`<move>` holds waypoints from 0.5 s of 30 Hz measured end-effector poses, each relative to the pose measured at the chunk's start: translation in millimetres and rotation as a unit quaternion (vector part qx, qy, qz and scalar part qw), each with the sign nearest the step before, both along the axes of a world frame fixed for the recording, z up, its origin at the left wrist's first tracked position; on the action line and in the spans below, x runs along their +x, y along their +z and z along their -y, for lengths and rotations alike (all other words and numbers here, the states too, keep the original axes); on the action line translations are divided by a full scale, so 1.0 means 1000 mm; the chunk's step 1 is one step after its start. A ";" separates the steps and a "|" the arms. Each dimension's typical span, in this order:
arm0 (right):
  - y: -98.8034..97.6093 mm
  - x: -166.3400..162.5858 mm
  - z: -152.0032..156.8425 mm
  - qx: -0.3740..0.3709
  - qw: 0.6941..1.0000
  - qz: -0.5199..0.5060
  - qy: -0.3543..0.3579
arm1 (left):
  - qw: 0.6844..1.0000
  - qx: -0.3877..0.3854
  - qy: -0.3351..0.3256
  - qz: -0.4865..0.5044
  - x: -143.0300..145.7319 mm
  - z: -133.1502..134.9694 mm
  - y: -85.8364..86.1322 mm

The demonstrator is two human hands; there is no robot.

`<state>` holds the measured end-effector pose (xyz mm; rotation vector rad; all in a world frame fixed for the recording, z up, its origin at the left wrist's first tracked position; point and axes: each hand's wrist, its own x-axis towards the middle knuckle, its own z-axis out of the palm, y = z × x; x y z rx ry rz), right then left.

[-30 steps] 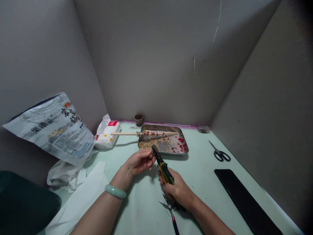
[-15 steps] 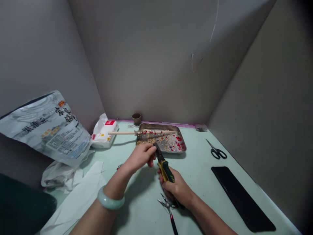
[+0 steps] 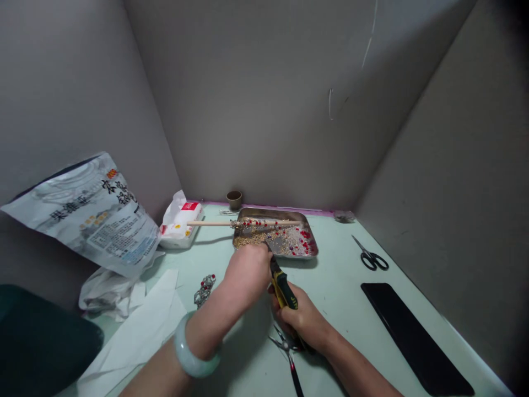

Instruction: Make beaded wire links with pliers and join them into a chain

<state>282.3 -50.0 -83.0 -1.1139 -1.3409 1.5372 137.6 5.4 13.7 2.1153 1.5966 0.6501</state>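
1. Head view: your right hand (image 3: 301, 314) has its fingers wrapped round the green-and-yellow pliers (image 3: 285, 289), held above the counter (image 3: 343, 331), near side of the bead tray (image 3: 297, 257).
2. Your left hand (image 3: 251, 273) is by the pliers' nose, back to camera; fingers hidden, can't tell if they pinch anything.
3. Pliers look stiff, fairly heavy, non-slip at the sleeves; best held well back on the handles.
4. Beaded piece (image 3: 204, 290) lies on the counter just beside your left forearm; probably light, bendy, easily snagged. Take it by the body, not single beads.
5. Tray: gold-coloured beads (image 3: 248, 239) left, clear and red beads (image 3: 305, 236) right. Beaded wooden stick (image 3: 210, 223) lies across, left end at the tissue pack (image 3: 177, 238).
6. Cup (image 3: 234, 202) behind tray: upright, contents not visible. White pouch (image 3: 111, 220) at left: tilted, contents hidden.
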 end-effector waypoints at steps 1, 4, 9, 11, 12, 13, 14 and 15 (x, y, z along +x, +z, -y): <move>0.001 0.000 0.000 0.001 1.000 0.009 -0.008 | 1.000 0.015 0.003 -0.015 0.003 0.001 0.000; 0.001 -0.001 0.000 -0.028 1.000 0.003 -0.011 | 0.995 -0.052 -0.016 0.083 -0.002 -0.006 -0.015; -0.001 -0.001 0.001 -0.035 0.999 -0.036 0.022 | 0.784 -0.347 -0.145 0.495 -0.035 -0.030 -0.065; -0.001 -0.001 0.001 -0.027 0.999 -0.039 0.025 | 0.751 -0.359 -0.153 0.533 -0.042 -0.034 -0.072; -0.001 -0.001 0.000 -0.030 0.998 -0.039 0.024 | 0.764 -0.354 -0.149 0.519 -0.042 -0.034 -0.070; -0.001 -0.002 0.000 -0.036 0.998 -0.038 0.022 | 0.795 -0.341 -0.139 0.482 -0.039 -0.033 -0.065; 0.000 -0.003 -0.001 -0.044 0.998 -0.035 0.018 | 0.841 -0.317 -0.120 0.422 -0.035 -0.032 -0.056; 0.000 -0.003 -0.001 -0.049 0.998 -0.029 0.014 | 0.896 -0.279 -0.092 0.333 -0.029 -0.029 -0.045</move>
